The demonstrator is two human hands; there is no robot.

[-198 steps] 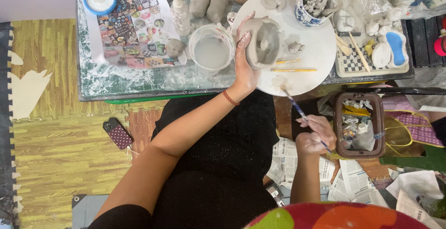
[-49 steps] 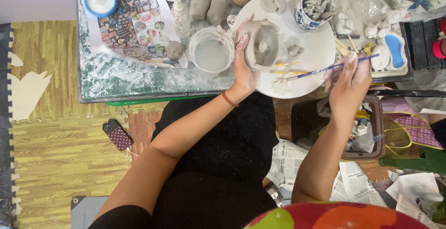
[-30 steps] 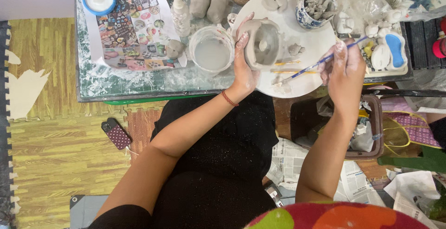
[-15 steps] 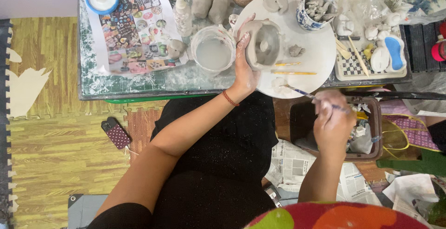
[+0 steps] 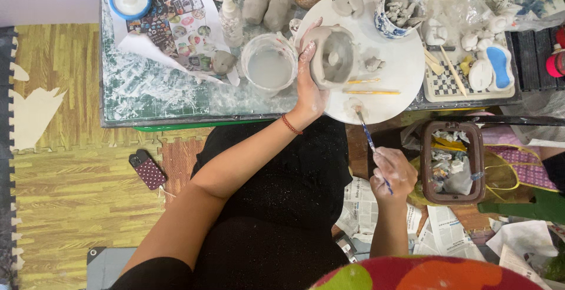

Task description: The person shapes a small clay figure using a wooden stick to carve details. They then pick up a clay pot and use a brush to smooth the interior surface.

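Observation:
My left hand (image 5: 308, 84) grips a grey clay pot (image 5: 334, 56) from its left side, holding it over a white round board (image 5: 397, 69). My right hand (image 5: 393, 175) is drawn back near my lap and holds a thin blue-handled brush (image 5: 368, 139) whose tip rests on the board's near edge. Two wooden sticks (image 5: 368, 87) lie on the board beside the pot. A clear cup of cloudy water (image 5: 269, 67) stands just left of my left hand.
A blue-patterned cup of clay bits (image 5: 398, 10) stands on the board's far side. Clay lumps (image 5: 263, 4), a squeeze bottle (image 5: 231, 19) and a checkered tray (image 5: 456, 84) crowd the table. A brown basket (image 5: 452, 161) sits at my right. A phone (image 5: 147, 169) lies on the floor mat.
My right hand has pulled back from above the board toward my lap, keeping the brush. My left hand still holds the pot in the same place.

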